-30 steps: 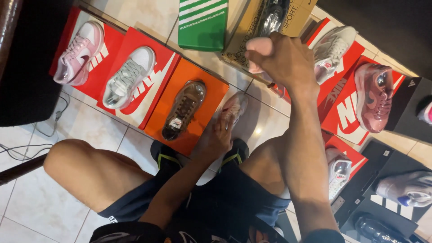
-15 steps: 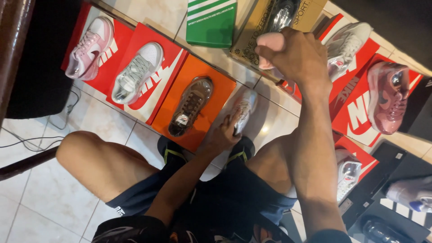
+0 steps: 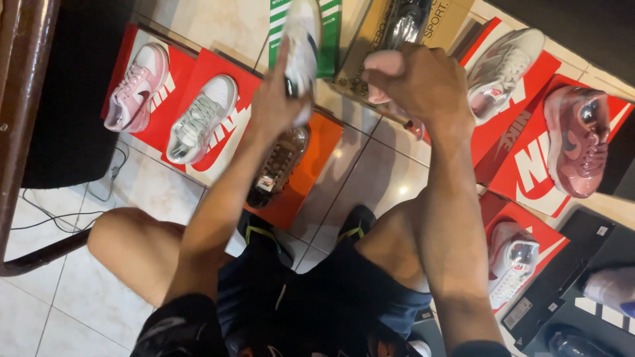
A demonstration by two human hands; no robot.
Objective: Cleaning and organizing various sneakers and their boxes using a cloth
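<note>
Left hand (image 3: 274,99) grips a white sneaker (image 3: 301,46), raised at top centre above the orange box (image 3: 311,165); right hand (image 3: 417,82) is clenched on something pink I can't identify. Best to steady the sneaker by its midsole

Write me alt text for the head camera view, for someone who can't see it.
Seen from above, a seated person's left hand lifts a white sneaker while the right hand is closed in a fist. Around them on the tiled floor, sneakers rest on shoe boxes, including a pink sneaker on a red box and a brown sneaker on an orange box.
</note>
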